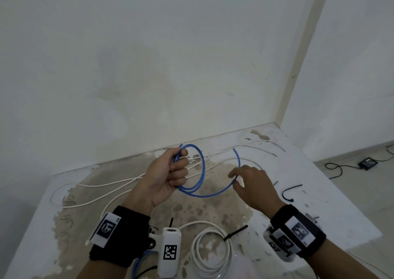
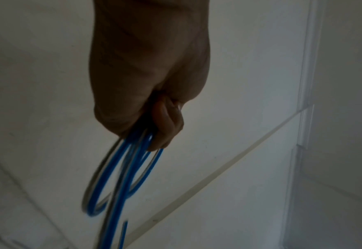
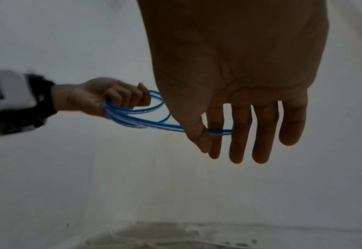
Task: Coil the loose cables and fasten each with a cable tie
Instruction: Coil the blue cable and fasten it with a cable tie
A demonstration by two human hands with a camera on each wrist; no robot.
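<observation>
A blue cable (image 1: pixel 204 165) hangs above the stained white table (image 1: pixel 332 193), partly wound into loops. My left hand (image 1: pixel 170 172) grips the bunched loops in its fist, fingers curled round them; the left wrist view shows the strands (image 2: pixel 123 182) leaving the fist (image 2: pixel 150 84). To the right, my right hand (image 1: pixel 251 185) pinches the free run of the cable between thumb and index finger, its other fingers straight. In the right wrist view the cable (image 3: pixel 146 121) runs from the left hand (image 3: pixel 94 97) to the pinch (image 3: pixel 210 143). A short free end (image 1: pixel 236 155) sticks up behind the right hand.
A coiled white cable (image 1: pixel 211 251) with a black tie (image 1: pixel 236 230) lies near me. Another blue coil (image 1: pixel 138 263) shows under my left wrist. Loose white cables (image 1: pixel 128 180) sprawl over the table. A loose black cable tie (image 1: pixel 287 193) lies at the right. Walls close the back.
</observation>
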